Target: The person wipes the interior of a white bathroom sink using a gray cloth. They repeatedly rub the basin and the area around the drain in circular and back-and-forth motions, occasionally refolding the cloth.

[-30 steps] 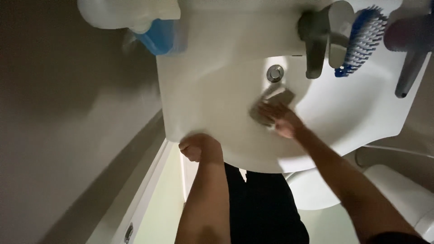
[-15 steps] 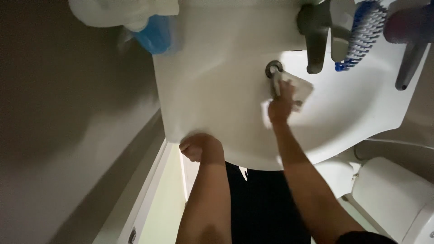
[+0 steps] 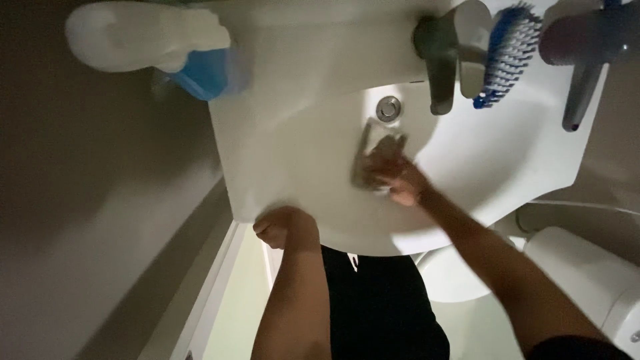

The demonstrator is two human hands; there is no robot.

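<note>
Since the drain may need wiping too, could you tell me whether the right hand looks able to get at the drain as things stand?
Probably yes: the right hand presses a cloth just beside the drain, with bare basin between them.

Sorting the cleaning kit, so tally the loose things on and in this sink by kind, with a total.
Spray bottle, white with blue: 1
Scrub brush, blue and white bristles: 1
Cloth, greyish, under the right hand in the sink: 1
Dark handled item, kind unclear: 1
Total: 4
</note>
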